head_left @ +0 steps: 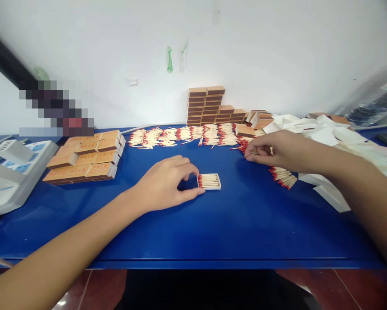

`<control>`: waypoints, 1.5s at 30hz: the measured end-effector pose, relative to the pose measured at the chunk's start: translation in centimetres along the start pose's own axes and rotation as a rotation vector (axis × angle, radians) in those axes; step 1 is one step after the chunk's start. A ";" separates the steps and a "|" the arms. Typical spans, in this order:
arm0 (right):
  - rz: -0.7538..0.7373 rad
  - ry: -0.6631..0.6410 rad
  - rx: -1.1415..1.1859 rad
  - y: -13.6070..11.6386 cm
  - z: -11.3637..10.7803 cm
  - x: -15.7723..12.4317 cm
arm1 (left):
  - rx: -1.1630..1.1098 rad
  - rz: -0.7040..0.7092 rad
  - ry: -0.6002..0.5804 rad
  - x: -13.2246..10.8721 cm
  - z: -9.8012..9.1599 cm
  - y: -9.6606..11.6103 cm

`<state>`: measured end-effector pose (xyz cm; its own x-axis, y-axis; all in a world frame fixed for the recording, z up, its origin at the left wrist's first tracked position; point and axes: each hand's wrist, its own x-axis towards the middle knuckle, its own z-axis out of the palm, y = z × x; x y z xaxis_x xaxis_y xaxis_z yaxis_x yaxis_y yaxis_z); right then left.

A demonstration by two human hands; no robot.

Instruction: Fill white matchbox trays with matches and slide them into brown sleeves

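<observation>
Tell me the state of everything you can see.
White cardboard tray, open, holding red-tipped wooden matches.
Left hand, at the tray's left end, grip unclear.
Loose red-tipped wooden matches, spread in a band.
Right hand, fingers curled at them, hold unclear.
Orange cardboard matchboxes at left, stacked.
Brown-sided cardboard matchboxes at back, stacked stepwise.
White cardboard pieces at right, heaped.
White plastic power strip, bearing white plugs.

The person's left hand (167, 184) held the left end of a small white tray (215, 188) between thumb and finger; matches (209, 179) lay lengthwise inside. The right hand (273, 150) reached into a match pile (241, 145), its fingertips bent among the red heads. More matches (183, 134) lay in bunches along the back of the blue table (187, 232), before stacked matchboxes (204, 107). Orange matchboxes (83, 159) stood at left beside a power strip (35, 174); white trays (332, 198) were heaped at right.
</observation>
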<state>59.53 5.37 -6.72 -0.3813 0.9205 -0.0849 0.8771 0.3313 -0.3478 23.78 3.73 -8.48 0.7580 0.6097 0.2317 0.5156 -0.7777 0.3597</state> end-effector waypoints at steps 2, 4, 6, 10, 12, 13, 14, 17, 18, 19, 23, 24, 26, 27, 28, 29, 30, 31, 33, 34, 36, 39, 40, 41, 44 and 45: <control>0.033 -0.043 -0.026 -0.2 0.1 0.1 | 0.005 -0.002 -0.001 0.0 0.0 0.0; 0.059 -0.055 -0.026 -0.4 0.3 0.2 | 0.011 -0.003 -0.003 0.0 -0.1 0.0; 0.050 -0.044 0.002 -0.9 0.7 0.3 | 0.012 -0.003 -0.004 0.0 -0.1 0.0; -0.036 -0.013 0.062 -2.2 1.5 0.3 | 0.011 0.000 -0.003 0.1 0.0 0.0; -0.050 0.010 0.072 -2.6 1.4 0.1 | 0.013 0.000 -0.002 0.1 0.0 0.0; -0.042 0.027 0.072 -2.6 1.2 0.0 | 0.013 0.001 -0.002 0.1 0.1 0.0; -0.029 0.041 0.068 -2.4 1.0 -0.1 | 0.012 0.002 -0.003 0.1 0.1 0.0; 0.000 0.035 0.050 -1.6 0.1 -0.5 | 0.011 0.002 -0.002 0.1 0.1 -0.1; 0.001 0.003 0.045 -1.4 0.0 -0.5 | 0.011 0.001 -0.003 0.0 0.1 -0.1; -0.001 -0.033 0.045 -1.2 0.0 -0.5 | 0.011 0.001 -0.003 0.0 0.1 -0.1; -0.001 -0.109 0.051 -1.5 0.6 -0.2 | 0.016 0.002 -0.003 0.0 0.0 0.0; 0.004 -0.108 0.044 -1.7 0.8 -0.1 | 0.016 0.003 -0.004 0.0 0.0 0.0; 0.011 -0.101 0.031 -2.0 1.0 0.0 | 0.016 0.004 -0.007 0.1 0.0 0.0; 0.013 -0.096 0.032 -2.1 1.0 -0.1 | 0.016 0.004 -0.009 0.1 -0.1 0.0; 0.013 -0.088 0.037 -2.0 0.8 -0.1 | 0.016 0.004 -0.009 0.1 -0.1 0.0; 0.016 -0.080 0.041 -1.8 0.6 -0.2 | 0.017 0.004 -0.008 0.0 -0.1 0.0; 0.025 -0.076 0.039 -1.5 0.4 -0.3 | 0.019 0.003 -0.007 0.0 0.0 0.0; 0.044 -0.079 0.028 -1.2 0.1 -0.4 | 0.019 0.004 -0.007 0.0 0.0 0.0; 0.092 -0.113 -0.011 -0.5 -0.3 -0.7 | 0.019 0.007 -0.010 0.0 0.0 0.0; 0.109 -0.143 -0.026 -0.2 -0.5 -0.8 | 0.019 0.008 -0.012 0.0 0.0 0.0; 0.113 -0.200 -0.030 0.1 -0.7 -0.9 | 0.020 0.009 -0.012 0.0 0.0 0.0; 0.090 -0.237 -0.009 0.0 -0.8 -1.0 | 0.026 0.006 -0.011 0.0 0.0 -0.1; 0.089 -0.233 -0.004 -0.1 -0.8 -1.0 | 0.027 0.005 -0.012 0.0 0.0 0.0; 0.090 -0.218 0.000 -0.2 -0.8 -1.0 | 0.028 0.005 -0.013 0.0 0.0 0.0; 0.085 -0.110 0.006 -0.4 -0.5 -0.7 | 0.029 0.010 -0.010 0.0 0.0 0.0; 0.080 -0.075 0.003 -0.5 -0.4 -0.5 | 0.029 0.012 -0.007 0.0 0.0 0.0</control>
<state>59.37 4.79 -6.16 -0.3311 0.9258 -0.1823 0.9048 0.2568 -0.3396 23.78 3.70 -8.43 0.7671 0.5992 0.2292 0.5178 -0.7892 0.3302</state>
